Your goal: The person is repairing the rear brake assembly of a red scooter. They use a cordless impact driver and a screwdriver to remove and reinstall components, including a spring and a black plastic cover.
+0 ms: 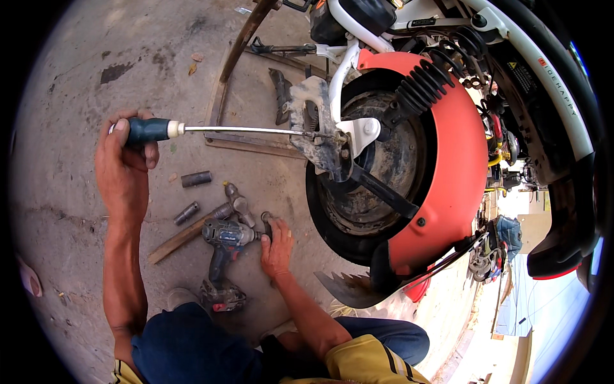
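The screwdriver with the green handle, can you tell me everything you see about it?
The screwdriver has a dark green handle, cream collar and long, thin, metal-looking shaft. The left hand grips its handle. It runs almost level across the picture, pointing right, with its far end at a dirty, metal-looking plate; exactly how the tip meets it is unclear.

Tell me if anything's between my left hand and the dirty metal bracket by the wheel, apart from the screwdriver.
Nothing else visible: the screwdriver runs unobstructed from your left hand to the bracket. The hammer and cordless power tool lie lower in the view, off that line.
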`<state>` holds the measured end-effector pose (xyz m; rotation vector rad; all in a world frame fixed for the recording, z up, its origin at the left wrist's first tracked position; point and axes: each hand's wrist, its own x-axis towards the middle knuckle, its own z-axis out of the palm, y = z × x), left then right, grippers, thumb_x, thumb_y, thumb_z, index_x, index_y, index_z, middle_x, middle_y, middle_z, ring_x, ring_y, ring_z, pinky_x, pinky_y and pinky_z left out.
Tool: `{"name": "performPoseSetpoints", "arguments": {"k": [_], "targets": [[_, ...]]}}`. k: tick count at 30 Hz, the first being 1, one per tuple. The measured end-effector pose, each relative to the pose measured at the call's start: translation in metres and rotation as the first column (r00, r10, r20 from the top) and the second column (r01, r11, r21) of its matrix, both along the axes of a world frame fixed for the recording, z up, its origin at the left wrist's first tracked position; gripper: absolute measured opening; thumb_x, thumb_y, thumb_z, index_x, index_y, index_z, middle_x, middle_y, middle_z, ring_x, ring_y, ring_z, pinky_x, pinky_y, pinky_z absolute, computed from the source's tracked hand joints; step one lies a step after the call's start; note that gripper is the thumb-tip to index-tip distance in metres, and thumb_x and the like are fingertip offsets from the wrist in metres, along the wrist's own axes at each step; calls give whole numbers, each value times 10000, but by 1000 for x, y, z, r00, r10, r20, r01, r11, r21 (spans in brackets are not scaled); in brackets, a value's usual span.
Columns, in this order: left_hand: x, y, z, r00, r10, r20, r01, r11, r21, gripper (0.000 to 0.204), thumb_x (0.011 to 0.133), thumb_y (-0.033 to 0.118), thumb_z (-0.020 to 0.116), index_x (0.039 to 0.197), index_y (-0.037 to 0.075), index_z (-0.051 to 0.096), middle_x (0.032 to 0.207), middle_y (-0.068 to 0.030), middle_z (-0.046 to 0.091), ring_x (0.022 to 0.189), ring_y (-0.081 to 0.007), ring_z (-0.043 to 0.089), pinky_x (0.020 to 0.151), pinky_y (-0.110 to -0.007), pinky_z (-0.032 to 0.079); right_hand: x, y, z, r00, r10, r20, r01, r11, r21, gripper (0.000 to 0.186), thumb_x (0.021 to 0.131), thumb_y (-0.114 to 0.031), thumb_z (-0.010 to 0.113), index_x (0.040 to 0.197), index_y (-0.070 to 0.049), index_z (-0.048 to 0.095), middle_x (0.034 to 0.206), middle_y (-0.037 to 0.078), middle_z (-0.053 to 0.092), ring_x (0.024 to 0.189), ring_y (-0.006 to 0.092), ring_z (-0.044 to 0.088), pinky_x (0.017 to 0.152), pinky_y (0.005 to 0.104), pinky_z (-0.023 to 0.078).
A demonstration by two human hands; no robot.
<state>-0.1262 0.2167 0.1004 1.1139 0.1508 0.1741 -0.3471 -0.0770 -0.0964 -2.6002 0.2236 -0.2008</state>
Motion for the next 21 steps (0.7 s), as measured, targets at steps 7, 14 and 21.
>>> {"name": "performPoseSetpoints", "arguments": {"k": [7,14,21], "targets": [[24,40,5,986,-143,86,95,904,416,336,1071,440,631,1183,131,700,918,-3,645,707,-58,444,635,-233,380,-2,-2,0,1000,-6,-1,6,1000,5,505,1053,-280,545,1501,-48,505,1512,221,493,1438,424,428,1167,543,309],[37,44,21,916,-294,273,146,877,457,379,996,401,748,1290,176,669,1179,-43,669,992,-121,579,839,-310,478,1,-4,4,999,-6,-37,7,999,37,511,1040,-265,577,1496,-46,505,1517,218,484,1431,433,426,1172,553,302],[32,42,6,963,-178,205,42,845,534,461,1038,434,686,1395,147,637,1134,-61,626,1107,-180,635,1007,-384,526,29,28,75,995,68,73,-75,993,95,498,1020,-189,662,1463,-8,524,1447,219,538,1294,419,557,1092,497,438]]}}
